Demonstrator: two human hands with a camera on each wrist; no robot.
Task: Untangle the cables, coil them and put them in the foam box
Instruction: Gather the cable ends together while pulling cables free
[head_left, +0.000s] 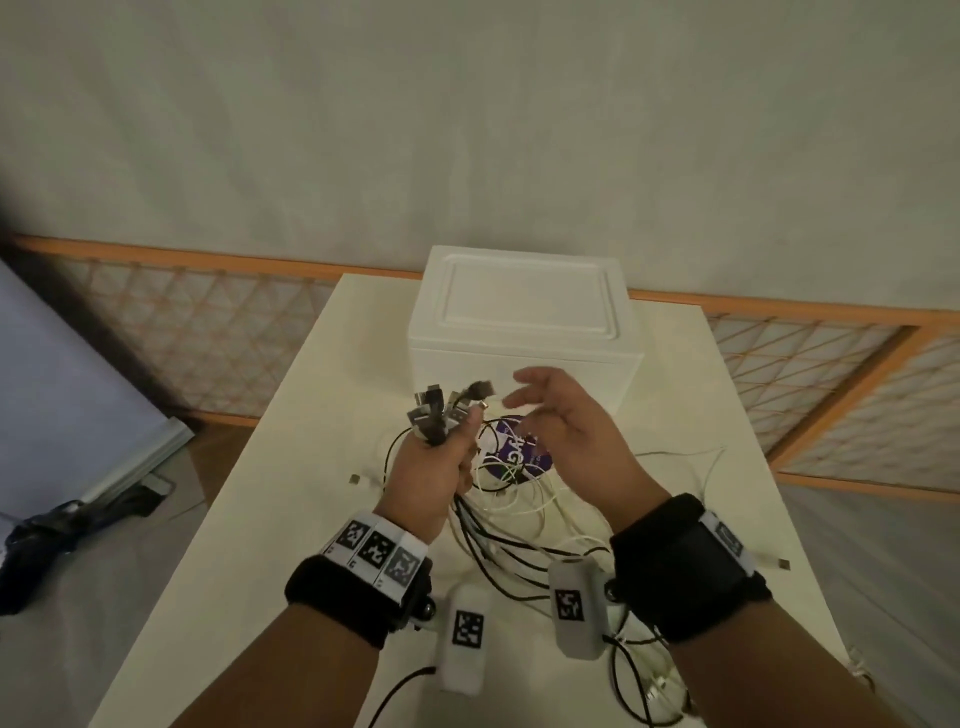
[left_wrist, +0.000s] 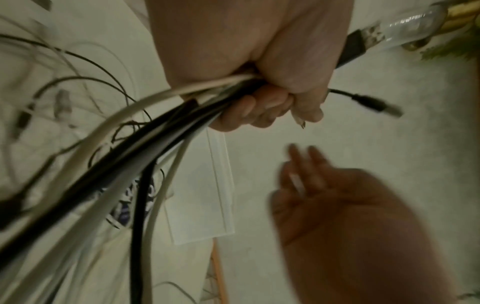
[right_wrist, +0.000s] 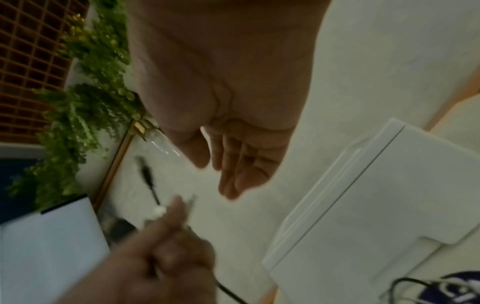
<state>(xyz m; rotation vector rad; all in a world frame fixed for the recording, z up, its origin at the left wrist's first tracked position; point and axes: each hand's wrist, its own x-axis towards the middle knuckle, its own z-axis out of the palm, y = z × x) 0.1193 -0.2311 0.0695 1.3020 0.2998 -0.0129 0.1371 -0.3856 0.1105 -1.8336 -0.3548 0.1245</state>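
My left hand (head_left: 441, 457) grips a bundle of black and white cables (left_wrist: 145, 131) above the table, with their plug ends (head_left: 441, 405) sticking up out of the fist. The cables trail down in a tangle (head_left: 519, 525) onto the white table (head_left: 249, 519). My right hand (head_left: 561, 415) hovers just right of the plugs with fingers relaxed and apart, holding nothing; the right wrist view shows its open palm (right_wrist: 233, 164). The white foam box (head_left: 524, 322) stands behind both hands with its lid on.
A purple-and-white round item (head_left: 519, 447) lies under the cables in front of the box. Loose cable ends reach the table's right edge (head_left: 779, 564) and front right corner (head_left: 649, 691). A wooden lattice panel (head_left: 208, 332) runs behind the table.
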